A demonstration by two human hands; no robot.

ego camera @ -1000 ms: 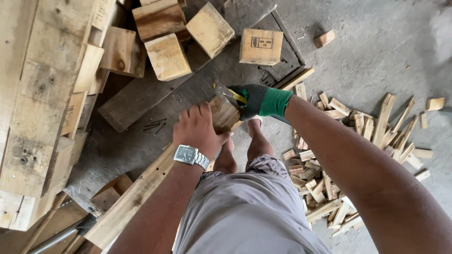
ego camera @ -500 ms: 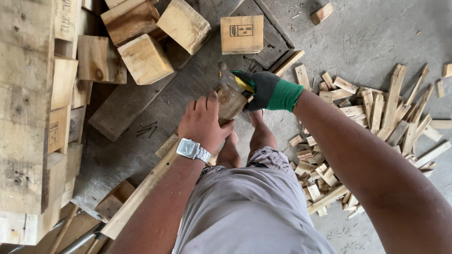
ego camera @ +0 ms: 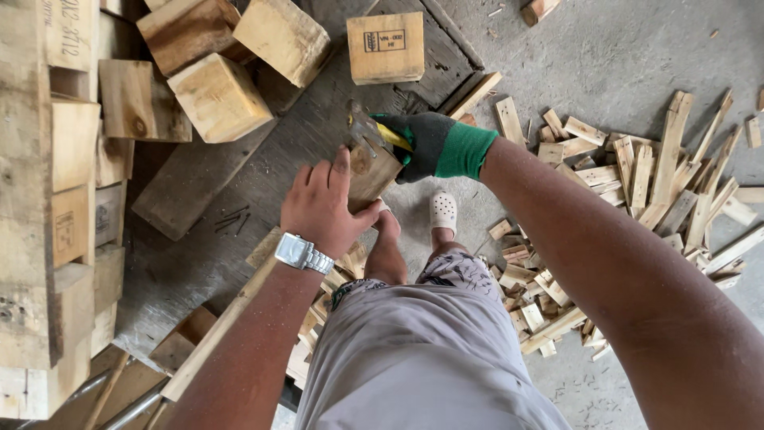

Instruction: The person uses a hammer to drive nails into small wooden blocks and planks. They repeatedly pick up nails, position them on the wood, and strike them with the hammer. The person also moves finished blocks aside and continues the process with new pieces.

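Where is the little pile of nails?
In the head view, the loose nails lie on the dark board on the floor, just left of the bare left hand and below the pale wooden blocks.

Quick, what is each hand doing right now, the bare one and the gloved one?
Left hand: bare, closed on the wood block.
Right hand: gloved, fingers shut on a yellow-handled tool at the block's top.

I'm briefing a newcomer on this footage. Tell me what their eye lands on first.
At centre, the green-cuffed gloved right hand and the bare left hand, a steel watch on its wrist, grip a small wood block. Pale split sticks litter the concrete at right; chunky square blocks lie at upper left.
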